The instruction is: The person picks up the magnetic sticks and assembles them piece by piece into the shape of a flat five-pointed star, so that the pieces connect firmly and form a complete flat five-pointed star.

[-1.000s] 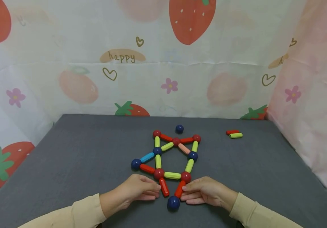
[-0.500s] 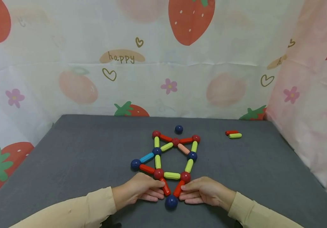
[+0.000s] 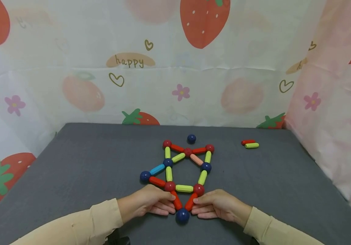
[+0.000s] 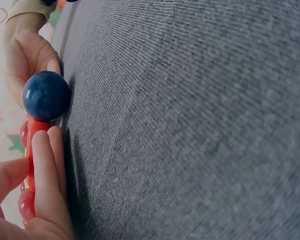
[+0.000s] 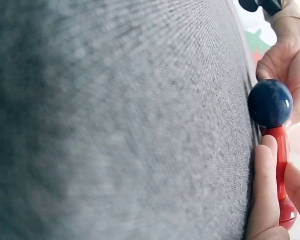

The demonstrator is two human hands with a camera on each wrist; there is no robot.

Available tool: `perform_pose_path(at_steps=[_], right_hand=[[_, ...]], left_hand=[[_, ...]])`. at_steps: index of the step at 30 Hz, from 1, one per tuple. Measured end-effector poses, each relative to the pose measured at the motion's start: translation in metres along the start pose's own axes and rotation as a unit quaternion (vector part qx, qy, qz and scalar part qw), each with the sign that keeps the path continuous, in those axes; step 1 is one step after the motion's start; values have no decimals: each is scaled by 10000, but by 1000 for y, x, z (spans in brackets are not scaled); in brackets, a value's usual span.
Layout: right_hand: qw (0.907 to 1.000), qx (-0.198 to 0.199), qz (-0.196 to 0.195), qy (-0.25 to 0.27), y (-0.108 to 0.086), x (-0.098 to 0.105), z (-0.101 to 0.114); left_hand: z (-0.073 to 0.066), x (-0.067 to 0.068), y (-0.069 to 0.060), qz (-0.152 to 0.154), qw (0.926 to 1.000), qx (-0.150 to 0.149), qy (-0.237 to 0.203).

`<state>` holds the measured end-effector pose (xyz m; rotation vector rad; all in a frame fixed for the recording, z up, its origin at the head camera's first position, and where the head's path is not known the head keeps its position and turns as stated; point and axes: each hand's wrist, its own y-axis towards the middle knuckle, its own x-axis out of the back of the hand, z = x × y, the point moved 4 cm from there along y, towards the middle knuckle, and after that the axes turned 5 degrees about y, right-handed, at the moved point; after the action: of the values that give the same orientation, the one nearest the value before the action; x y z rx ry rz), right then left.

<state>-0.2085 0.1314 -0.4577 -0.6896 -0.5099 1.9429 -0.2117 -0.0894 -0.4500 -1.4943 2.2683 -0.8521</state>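
Observation:
A flat figure of magnetic rods and balls lies mid-table. At its near end, two red rods run from two red balls down to one dark blue ball (image 3: 182, 216), forming a point. My left hand (image 3: 154, 200) pinches the left red rod (image 3: 177, 201) between thumb and fingers. The right red rod (image 3: 190, 202) is pinched by my right hand (image 3: 216, 205). In the left wrist view, the blue ball (image 4: 46, 96) touches the end of the left red rod (image 4: 38, 128). The right wrist view has the same ball (image 5: 270, 103) on the right red rod (image 5: 280, 165).
Beyond the figure lies a loose dark blue ball (image 3: 191, 139). A loose red rod (image 3: 248, 142) and a yellow-green rod (image 3: 252, 145) lie at the back right of the grey table (image 3: 102, 153). A strawberry-print curtain (image 3: 169, 51) hangs behind.
My left hand has moved right and taken hold of the left red rod, whose near end now meets the blue ball. The ball and the right rod have shifted slightly left.

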Motion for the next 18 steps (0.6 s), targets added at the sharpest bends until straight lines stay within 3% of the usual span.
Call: perform_pose_path(at_steps=[7, 14, 18], right_hand=[[9997, 60, -190, -122, 0, 4, 1], [9943, 544, -659, -639, -5, 23, 14], [9920, 808, -746, -621, -5, 30, 24]], left_hand=[[3, 3, -1, -21, 9998, 43, -205], [8, 16, -7, -685, 9930, -106, -953], [8, 18, -7, -688, 9913, -95, -1117]])
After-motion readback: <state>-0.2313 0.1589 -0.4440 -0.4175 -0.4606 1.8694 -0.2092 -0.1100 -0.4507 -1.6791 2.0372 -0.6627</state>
